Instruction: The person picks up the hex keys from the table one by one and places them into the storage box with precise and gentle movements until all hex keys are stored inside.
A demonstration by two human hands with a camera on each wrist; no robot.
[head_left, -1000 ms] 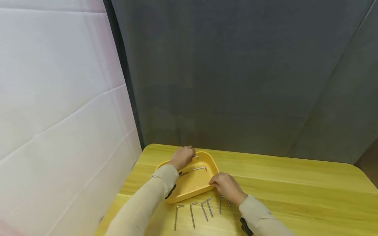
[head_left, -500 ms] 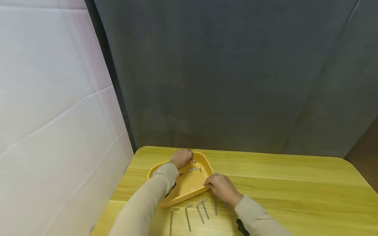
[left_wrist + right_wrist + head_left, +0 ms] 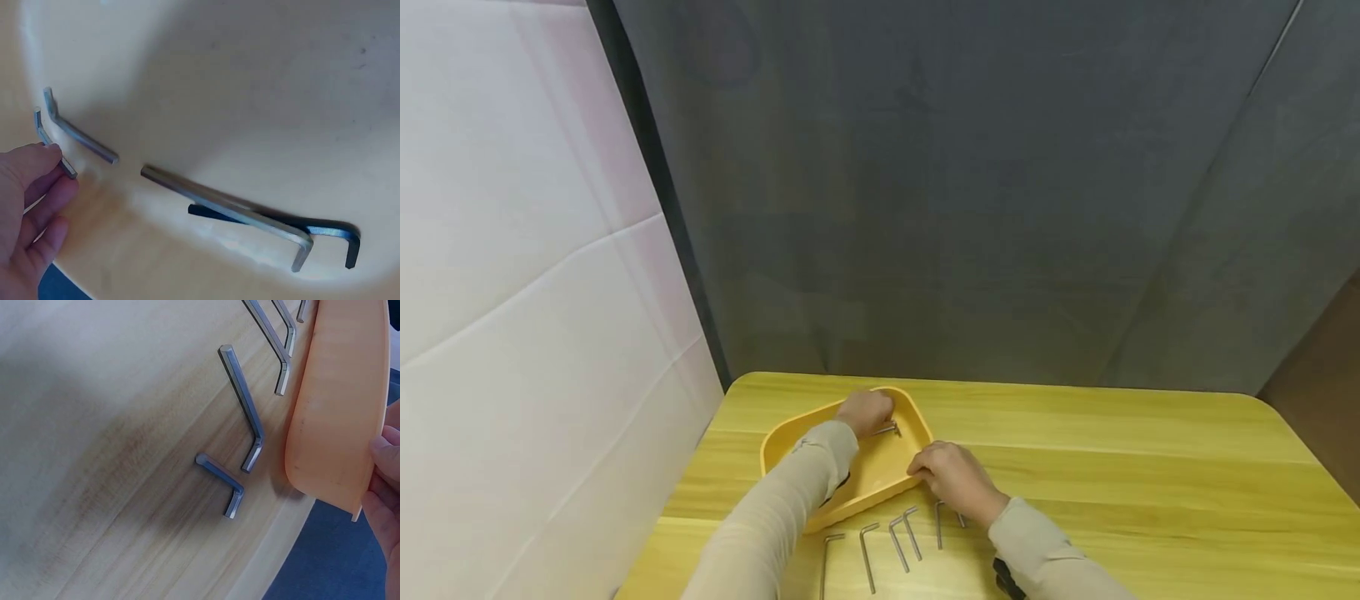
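Observation:
A yellow tray point(image 3: 790, 442) lies on the wooden table point(image 3: 1112, 467) near its left edge. My left hand point(image 3: 868, 412) reaches into the tray's far corner. In the left wrist view its fingertips point(image 3: 50, 156) pinch a small silver hex key point(image 3: 40, 122). A second small key point(image 3: 81, 134) lies just beside it. A longer silver key point(image 3: 225, 209) and a black key point(image 3: 331, 231) also lie in the tray. My right hand point(image 3: 943, 475) grips the tray's near right rim point(image 3: 337, 412), fingers point(image 3: 382, 462) curled round the edge.
Several silver hex keys point(image 3: 880, 542) lie in a row on the table in front of the tray; two of them point(image 3: 244, 419) point(image 3: 222, 484) lie close to the rim. A grey curtain hangs behind the table and a white panel stands at the left.
My left hand has come off the tray's far rim and down onto the small key inside. The right hand stays on the tray's rim. The head view has shifted.

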